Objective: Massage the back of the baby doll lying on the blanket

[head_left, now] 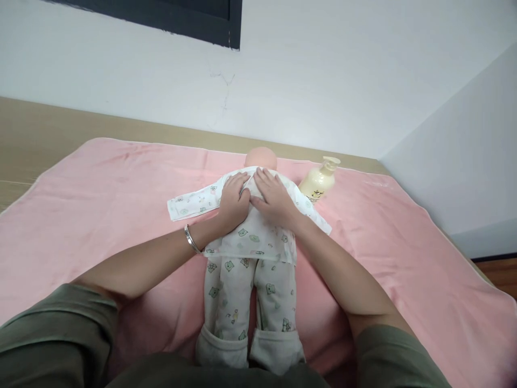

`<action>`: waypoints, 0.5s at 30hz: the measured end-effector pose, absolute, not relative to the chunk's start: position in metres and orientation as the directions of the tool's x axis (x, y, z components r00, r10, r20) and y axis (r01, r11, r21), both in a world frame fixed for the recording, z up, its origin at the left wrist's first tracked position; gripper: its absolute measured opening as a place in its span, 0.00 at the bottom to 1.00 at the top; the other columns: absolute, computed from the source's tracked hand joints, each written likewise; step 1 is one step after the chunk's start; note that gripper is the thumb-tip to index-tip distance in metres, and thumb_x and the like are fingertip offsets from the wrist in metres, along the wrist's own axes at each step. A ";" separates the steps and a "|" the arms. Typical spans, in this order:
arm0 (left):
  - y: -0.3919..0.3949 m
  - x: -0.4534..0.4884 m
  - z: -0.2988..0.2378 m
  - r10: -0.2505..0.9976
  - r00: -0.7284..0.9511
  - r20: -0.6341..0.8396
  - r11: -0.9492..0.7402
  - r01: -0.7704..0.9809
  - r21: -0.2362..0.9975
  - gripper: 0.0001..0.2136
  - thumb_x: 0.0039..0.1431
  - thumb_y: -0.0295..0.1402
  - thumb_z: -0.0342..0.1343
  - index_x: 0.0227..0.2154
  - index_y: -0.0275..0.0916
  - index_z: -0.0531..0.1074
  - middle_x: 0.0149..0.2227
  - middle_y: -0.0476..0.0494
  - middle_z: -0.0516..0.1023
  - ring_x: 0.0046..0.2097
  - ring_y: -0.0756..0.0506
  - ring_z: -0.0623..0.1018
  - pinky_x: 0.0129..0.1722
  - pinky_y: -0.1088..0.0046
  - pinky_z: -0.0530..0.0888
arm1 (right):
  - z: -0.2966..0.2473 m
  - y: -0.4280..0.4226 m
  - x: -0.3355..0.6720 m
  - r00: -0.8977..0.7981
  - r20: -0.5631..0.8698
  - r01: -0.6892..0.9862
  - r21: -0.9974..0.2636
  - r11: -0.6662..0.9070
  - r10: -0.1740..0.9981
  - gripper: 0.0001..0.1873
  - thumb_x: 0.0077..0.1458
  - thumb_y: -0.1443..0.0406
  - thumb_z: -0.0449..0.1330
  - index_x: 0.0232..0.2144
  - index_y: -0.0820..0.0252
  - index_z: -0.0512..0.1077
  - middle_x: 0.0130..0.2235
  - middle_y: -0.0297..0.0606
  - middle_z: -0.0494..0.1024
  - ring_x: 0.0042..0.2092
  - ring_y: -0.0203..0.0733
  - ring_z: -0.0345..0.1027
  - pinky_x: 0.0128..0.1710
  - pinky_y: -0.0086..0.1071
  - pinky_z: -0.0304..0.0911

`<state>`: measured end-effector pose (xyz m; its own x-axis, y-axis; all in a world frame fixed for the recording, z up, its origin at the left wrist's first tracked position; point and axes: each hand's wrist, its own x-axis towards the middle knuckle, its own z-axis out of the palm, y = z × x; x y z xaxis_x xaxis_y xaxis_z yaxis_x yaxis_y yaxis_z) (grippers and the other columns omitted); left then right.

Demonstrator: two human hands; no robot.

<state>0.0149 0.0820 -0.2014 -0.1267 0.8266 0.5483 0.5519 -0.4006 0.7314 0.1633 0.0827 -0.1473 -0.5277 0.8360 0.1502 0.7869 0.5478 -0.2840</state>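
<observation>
A baby doll (262, 157) lies on a pink blanket (153, 269), its bald head at the far end and its legs toward me. Its white printed shirt (250, 240) covers the torso, and matching pants (238, 296) with wide cuffs cover the legs. My left hand (235, 199) rests flat on the left part of the shirt's upper area, fingers stretched out. Beside it, my right hand (274, 196) lies flat on the right part, fingers pointing up toward the head. The thumbs nearly meet in the middle. Neither hand grips anything.
A cream pump bottle (321, 180) leans at a tilt on the blanket, right of the doll's shoulder. A wooden surface edge (161, 126) runs behind the blanket along the white wall (323, 75). A dark frame (194, 24) is on the wall, upper left.
</observation>
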 end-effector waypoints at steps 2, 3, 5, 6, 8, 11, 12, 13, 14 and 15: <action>0.082 0.016 -0.201 0.830 -0.118 0.545 -0.398 0.559 0.727 0.22 0.57 0.32 0.45 0.50 0.36 0.76 0.56 0.39 0.79 0.61 0.40 0.75 0.70 0.54 0.68 | -0.144 0.100 0.172 -0.462 0.110 0.810 -0.353 0.469 0.880 0.39 0.68 0.56 0.46 0.73 0.73 0.45 0.75 0.52 0.42 0.77 0.55 0.34 0.76 0.59 0.37; 0.081 0.016 -0.200 0.834 -0.107 0.542 -0.399 0.561 0.725 0.22 0.57 0.32 0.45 0.50 0.36 0.76 0.57 0.38 0.79 0.61 0.40 0.75 0.70 0.54 0.67 | -0.144 0.104 0.174 -0.421 0.108 0.825 -0.368 0.429 0.901 0.39 0.68 0.56 0.45 0.73 0.74 0.44 0.75 0.52 0.42 0.77 0.55 0.34 0.76 0.58 0.37; 0.081 0.016 -0.199 0.848 -0.093 0.521 -0.386 0.564 0.730 0.23 0.58 0.32 0.45 0.52 0.35 0.75 0.59 0.37 0.78 0.64 0.39 0.72 0.71 0.53 0.65 | -0.146 0.100 0.172 -0.336 0.137 0.861 -0.355 0.363 0.932 0.37 0.69 0.57 0.43 0.72 0.76 0.47 0.75 0.55 0.46 0.76 0.57 0.39 0.75 0.57 0.39; 0.080 0.015 -0.199 0.862 -0.093 0.499 -0.367 0.566 0.738 0.24 0.58 0.33 0.45 0.55 0.34 0.74 0.61 0.36 0.76 0.67 0.38 0.70 0.73 0.51 0.62 | -0.148 0.092 0.168 -0.305 0.166 0.878 -0.332 0.345 0.938 0.36 0.69 0.58 0.43 0.72 0.77 0.49 0.74 0.58 0.50 0.76 0.59 0.42 0.75 0.57 0.41; 0.080 0.014 -0.198 0.891 -0.086 0.445 -0.321 0.573 0.754 0.27 0.60 0.34 0.45 0.61 0.32 0.68 0.66 0.34 0.70 0.73 0.35 0.61 0.75 0.47 0.57 | -0.153 0.070 0.158 -0.302 0.249 0.896 -0.257 0.363 0.920 0.34 0.69 0.61 0.43 0.70 0.79 0.53 0.72 0.61 0.54 0.74 0.63 0.45 0.73 0.58 0.45; 0.080 0.014 -0.197 0.914 -0.060 0.402 -0.294 0.586 0.755 0.30 0.64 0.36 0.43 0.66 0.29 0.62 0.71 0.32 0.61 0.76 0.34 0.51 0.76 0.45 0.50 | -0.158 0.040 0.144 -0.435 0.340 0.860 -0.119 0.497 0.834 0.32 0.67 0.65 0.44 0.69 0.78 0.57 0.72 0.59 0.55 0.75 0.63 0.44 0.74 0.57 0.45; 0.080 0.014 -0.197 0.914 -0.053 0.401 -0.295 0.591 0.751 0.29 0.65 0.36 0.42 0.66 0.29 0.62 0.72 0.31 0.60 0.76 0.34 0.51 0.76 0.46 0.50 | -0.158 0.034 0.142 -0.467 0.348 0.845 -0.095 0.526 0.813 0.32 0.66 0.67 0.45 0.69 0.78 0.57 0.72 0.58 0.56 0.75 0.62 0.44 0.74 0.57 0.44; 0.080 0.014 -0.197 0.914 -0.050 0.402 -0.296 0.596 0.747 0.29 0.65 0.36 0.40 0.66 0.29 0.63 0.72 0.32 0.60 0.76 0.35 0.51 0.76 0.46 0.49 | -0.158 0.032 0.141 -0.482 0.346 0.837 -0.092 0.540 0.805 0.32 0.66 0.68 0.45 0.69 0.77 0.58 0.72 0.57 0.57 0.75 0.61 0.44 0.74 0.56 0.44; 0.081 0.014 -0.197 0.915 -0.047 0.401 -0.294 0.603 0.742 0.28 0.66 0.36 0.39 0.65 0.30 0.64 0.71 0.32 0.61 0.76 0.36 0.52 0.76 0.46 0.49 | -0.158 0.032 0.141 -0.484 0.339 0.832 -0.109 0.545 0.807 0.32 0.65 0.68 0.44 0.69 0.77 0.58 0.72 0.56 0.57 0.75 0.59 0.45 0.75 0.56 0.43; 0.081 0.015 -0.196 0.916 -0.041 0.398 -0.292 0.611 0.736 0.28 0.66 0.36 0.38 0.65 0.30 0.64 0.71 0.32 0.61 0.76 0.36 0.53 0.76 0.46 0.50 | -0.157 0.035 0.143 -0.481 0.331 0.827 -0.137 0.546 0.812 0.32 0.65 0.68 0.44 0.69 0.76 0.58 0.72 0.55 0.57 0.75 0.58 0.45 0.75 0.55 0.43</action>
